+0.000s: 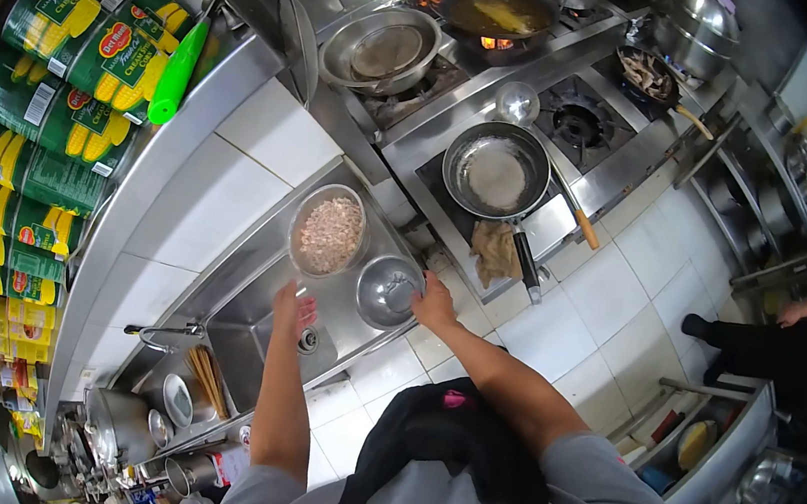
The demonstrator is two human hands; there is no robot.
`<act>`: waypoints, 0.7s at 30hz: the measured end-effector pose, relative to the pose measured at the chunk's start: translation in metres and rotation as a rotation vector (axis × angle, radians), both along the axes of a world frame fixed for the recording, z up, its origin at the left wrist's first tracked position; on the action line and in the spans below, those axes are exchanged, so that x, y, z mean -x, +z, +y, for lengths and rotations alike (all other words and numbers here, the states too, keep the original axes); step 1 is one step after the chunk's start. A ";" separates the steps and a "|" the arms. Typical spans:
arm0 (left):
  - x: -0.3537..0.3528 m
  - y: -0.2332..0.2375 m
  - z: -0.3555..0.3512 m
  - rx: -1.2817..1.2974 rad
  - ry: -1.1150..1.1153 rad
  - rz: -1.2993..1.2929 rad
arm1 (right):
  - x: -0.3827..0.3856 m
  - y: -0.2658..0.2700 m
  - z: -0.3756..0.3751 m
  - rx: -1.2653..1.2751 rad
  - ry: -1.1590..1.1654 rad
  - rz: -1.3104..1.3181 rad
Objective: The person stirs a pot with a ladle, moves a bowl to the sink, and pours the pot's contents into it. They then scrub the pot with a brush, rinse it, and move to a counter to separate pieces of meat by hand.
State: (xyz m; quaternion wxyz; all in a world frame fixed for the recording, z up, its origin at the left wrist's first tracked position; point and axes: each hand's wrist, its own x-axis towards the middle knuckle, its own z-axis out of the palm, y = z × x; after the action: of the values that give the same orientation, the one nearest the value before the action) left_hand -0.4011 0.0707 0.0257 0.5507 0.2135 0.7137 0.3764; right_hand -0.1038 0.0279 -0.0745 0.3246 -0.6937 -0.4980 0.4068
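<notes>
While the right hand (434, 303) grips the rim of the round, shiny steel bowl (384, 292), the left hand (294, 305) hovers open and empty beside it.

Under your feet is a floor (622, 279) of pale square tiles. The wall (209, 198) behind the stainless-steel counter (377, 234) is tiled white too. Above it, a steel shelf (200, 116) carries stacked green corn cans (57, 119) and a green bottle (179, 73). A faucet (162, 331) stands beside the sink basin (241, 348). Ahead runs a steel gas range (505, 78) with an empty burner (580, 125). A flame (495, 44) shows under a wok (499, 10). At your right, another person's dark legs (764, 349) stand by steel racks (796, 169).
</notes>
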 end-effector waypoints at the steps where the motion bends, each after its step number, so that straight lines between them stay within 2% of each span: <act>1: 0.004 -0.002 -0.012 -0.069 -0.004 0.074 | 0.006 -0.013 0.000 -0.076 -0.044 0.033; 2: 0.003 -0.004 -0.022 -0.140 -0.020 0.142 | 0.007 -0.020 -0.003 -0.152 -0.099 0.059; 3: -0.006 0.008 -0.037 -0.167 -0.014 0.169 | 0.005 -0.006 -0.010 -0.124 -0.121 0.046; 4: 0.010 -0.021 -0.054 -0.403 -0.047 0.037 | 0.000 0.008 -0.022 -0.087 -0.179 0.021; 5: -0.017 0.004 -0.073 -0.320 -0.124 0.185 | -0.007 0.002 -0.037 -0.125 -0.212 0.050; 6: -0.016 -0.014 -0.087 -0.383 -0.302 0.275 | -0.025 0.013 -0.061 -0.150 -0.197 0.088; 7: -0.032 -0.006 -0.112 -0.373 -0.480 0.218 | -0.037 0.019 -0.096 -0.129 -0.203 0.001; 8: -0.043 -0.020 -0.133 -0.515 -0.704 0.241 | -0.053 0.012 -0.133 -0.112 -0.146 0.034; 9: -0.044 -0.052 -0.150 -0.521 -0.892 0.340 | -0.068 0.001 -0.171 0.054 -0.065 -0.002; 10: -0.031 -0.123 -0.155 -0.219 -0.980 0.229 | -0.076 -0.016 -0.219 0.184 -0.071 -0.095; 11: -0.041 -0.154 -0.163 -0.054 -1.163 0.211 | -0.079 -0.041 -0.266 0.316 -0.051 -0.162; 13: -0.071 -0.183 -0.180 0.086 -1.478 0.217 | -0.077 -0.120 -0.370 0.565 0.097 -0.183; 14: -0.086 -0.195 -0.183 0.117 -1.588 0.222 | -0.074 -0.074 -0.426 0.523 0.024 0.262; 15: -0.099 -0.198 -0.182 0.132 -1.676 0.228 | -0.042 -0.097 -0.473 0.674 -0.384 0.500; 16: -0.114 -0.200 -0.181 0.135 -1.742 0.229 | -0.035 -0.048 -0.512 0.593 -0.365 1.206; 17: -0.132 -0.200 -0.182 0.133 -1.803 0.227 | -0.012 -0.059 -0.544 0.744 -0.563 1.142; 18: -0.146 -0.200 -0.184 0.125 -1.850 0.225 | -0.009 0.054 -0.531 0.870 -0.679 0.849; 19: -0.160 -0.199 -0.187 0.115 -1.890 0.221 | 0.004 0.020 -0.566 0.782 -0.691 1.079; 21: -0.189 -0.192 -0.195 0.093 -1.963 0.210 | 0.043 -0.125 -0.615 0.750 -0.761 1.207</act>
State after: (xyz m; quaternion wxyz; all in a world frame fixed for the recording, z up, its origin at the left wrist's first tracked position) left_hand -0.2117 -0.1242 -0.1663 0.5600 0.7214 0.2791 -0.2967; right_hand -0.1469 -0.5875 -0.1996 0.3994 -0.5391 0.2035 0.7131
